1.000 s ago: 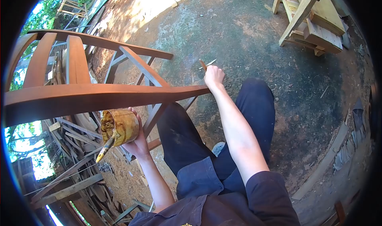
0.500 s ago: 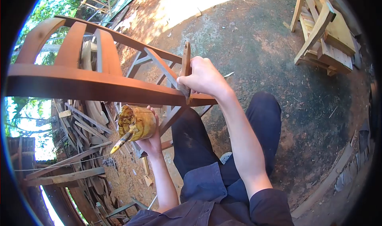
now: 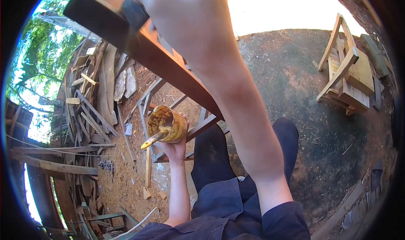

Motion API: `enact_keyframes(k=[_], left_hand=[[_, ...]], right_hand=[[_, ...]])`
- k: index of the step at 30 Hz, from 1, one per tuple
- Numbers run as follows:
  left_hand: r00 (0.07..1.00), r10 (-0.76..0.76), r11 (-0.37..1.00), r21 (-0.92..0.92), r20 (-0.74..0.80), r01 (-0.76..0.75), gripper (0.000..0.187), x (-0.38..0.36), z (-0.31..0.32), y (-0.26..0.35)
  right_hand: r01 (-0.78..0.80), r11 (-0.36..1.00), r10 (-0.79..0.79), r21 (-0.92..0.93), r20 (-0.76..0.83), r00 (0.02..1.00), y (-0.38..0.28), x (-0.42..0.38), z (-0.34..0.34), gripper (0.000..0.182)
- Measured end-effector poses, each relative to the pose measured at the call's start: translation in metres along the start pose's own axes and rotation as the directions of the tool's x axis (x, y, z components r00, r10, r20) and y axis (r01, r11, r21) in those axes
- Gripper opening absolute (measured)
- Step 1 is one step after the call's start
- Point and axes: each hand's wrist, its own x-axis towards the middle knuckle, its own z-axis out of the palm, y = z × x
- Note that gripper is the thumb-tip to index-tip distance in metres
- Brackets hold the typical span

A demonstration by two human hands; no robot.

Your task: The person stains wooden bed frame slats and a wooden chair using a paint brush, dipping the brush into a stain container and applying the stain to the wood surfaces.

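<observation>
My left hand [image 3: 176, 147] is wrapped round a yellow, stained paint pot [image 3: 177, 126], tilted with its mouth toward the left. A second brush [image 3: 152, 140] rests in the pot, its yellow handle end sticking out over the rim. My right hand [image 3: 168, 16], at the top of the view, grips a paintbrush [image 3: 134, 13] whose dark end lies against the long reddish-brown rail of a wooden frame [image 3: 168, 69]. Most of that brush is hidden behind the hand, and motion blurs it. The frame's slats and braced legs show partly behind my right forearm.
A pile of scrap boards [image 3: 90, 117] lies at the left, with sawdust on the ground beside it. Another wooden piece of furniture [image 3: 346, 71] stands at the right on the dark floor [image 3: 287, 71]. My knees are just below the frame.
My right hand has moved with its brush up and left along the rail toward its far end. The view has shifted, and the pot now appears farther right.
</observation>
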Motion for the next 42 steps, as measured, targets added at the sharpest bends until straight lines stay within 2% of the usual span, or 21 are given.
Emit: enact_keyframes(k=[1,3,4,5,7,8,9,11,14,19,25,27,28,30,31,33,35,37,39,41,42], left_hand=[[1.000,0.012,1.000,-0.001,0.010,-0.012,0.070,-0.001,-0.001,0.000],[0.989,0.021,0.994,-0.106,0.148,-0.006,0.072,-0.002,-0.007,0.000],[0.997,0.013,0.991,-0.136,0.078,-0.003,0.076,-0.003,-0.009,0.002],[0.997,0.019,0.990,-0.138,0.080,-0.008,0.076,-0.004,-0.008,0.004],[0.995,0.026,0.988,-0.151,0.099,-0.011,0.078,-0.003,-0.006,0.002],[0.994,0.031,0.987,-0.160,0.104,-0.014,0.078,-0.003,-0.005,0.001],[0.996,0.035,0.995,-0.092,0.082,-0.028,0.079,-0.002,-0.003,0.000],[0.998,0.040,0.999,-0.026,0.057,-0.039,0.080,-0.003,-0.001,0.001],[0.998,0.047,0.999,-0.015,0.034,-0.047,0.080,-0.004,-0.001,0.002],[0.995,0.092,0.996,0.013,-0.043,-0.092,0.072,-0.017,-0.002,0.003],[0.997,0.079,0.997,0.002,-0.026,-0.079,0.069,-0.011,-0.009,0.006],[0.994,0.108,0.994,0.031,0.002,-0.108,0.071,-0.010,-0.013,0.002],[0.996,0.073,0.997,0.002,0.046,-0.073,0.074,0.002,-0.014,-0.001],[0.997,0.068,0.997,0.029,0.034,-0.069,0.076,0.003,-0.016,-0.002],[0.995,0.085,0.995,0.056,0.045,-0.087,0.078,0.003,-0.016,-0.003],[0.998,0.056,0.998,0.007,0.029,-0.056,0.079,0.002,-0.012,-0.003],[0.995,0.049,0.998,-0.033,0.086,-0.047,0.079,0.002,-0.012,-0.004],[0.998,0.047,0.999,0.003,0.044,-0.048,0.085,0.002,-0.013,-0.005],[0.994,0.015,0.998,-0.056,0.111,-0.008,0.086,0.002,-0.009,-0.007],[0.993,0.014,0.999,-0.030,0.120,-0.010,0.087,0.003,-0.009,-0.007],[0.996,0.011,0.999,-0.044,0.090,-0.007,0.087,0.003,-0.010,-0.006]], right_hand=[[-0.067,0.995,0.060,0.075,0.096,0.994,-0.036,0.006,0.005,0.012],[-0.188,0.967,0.171,0.174,0.107,0.979,-0.067,0.023,0.025,0.012],[-0.058,0.934,-0.053,0.352,0.296,0.954,-0.048,0.027,0.016,0.011],[-0.059,0.933,-0.054,0.354,0.301,0.952,-0.046,0.023,0.019,0.011],[-0.023,0.934,-0.031,0.357,0.145,0.989,-0.047,0.010,0.027,0.009],[0.130,0.982,-0.122,0.139,-0.065,0.990,-0.032,-0.005,0.042,0.009],[-0.005,0.930,0.007,0.369,-0.004,1.000,-0.014,-0.008,0.036,0.014],[0.113,0.955,-0.073,0.273,-0.152,0.986,0.017,-0.034,0.033,0.011],[0.045,0.976,0.009,0.214,-0.248,0.969,0.037,-0.080,0.010,0.024],[-0.110,0.975,0.188,0.191,-0.458,0.869,0.065,-0.152,-0.024,0.021],[-0.405,0.900,0.423,0.160,-0.545,0.724,0.114,-0.225,-0.085,0.019],[-0.590,0.795,0.530,0.138,-0.632,0.566,0.148,-0.282,-0.126,0.022],[-0.592,0.795,0.519,0.130,-0.651,0.554,0.166,-0.292,-0.143,0.022],[-0.683,0.707,0.540,0.182,-0.762,0.357,0.194,-0.319,-0.166,0.027],[-0.686,0.703,0.538,0.186,-0.770,0.343,0.209,-0.330,-0.175,0.027],[-0.684,0.685,0.486,0.251,-0.857,0.173,0.234,-0.347,-0.190,0.023],[-0.693,0.676,0.447,0.251,-0.887,0.114,0.247,-0.355,-0.201,0.021],[-0.799,0.562,0.364,0.211,-0.931,0.010,0.277,-0.381,-0.224,0.018],[-0.878,0.470,0.265,0.088,-0.963,0.046,0.303,-0.415,-0.250,0.019],[-0.963,0.263,-0.024,-0.055,-0.998,0.050,0.287,-0.418,-0.248,0.026],[-0.951,0.305,0.013,-0.055,-0.998,0.062,0.289,-0.426,-0.248,0.023]])
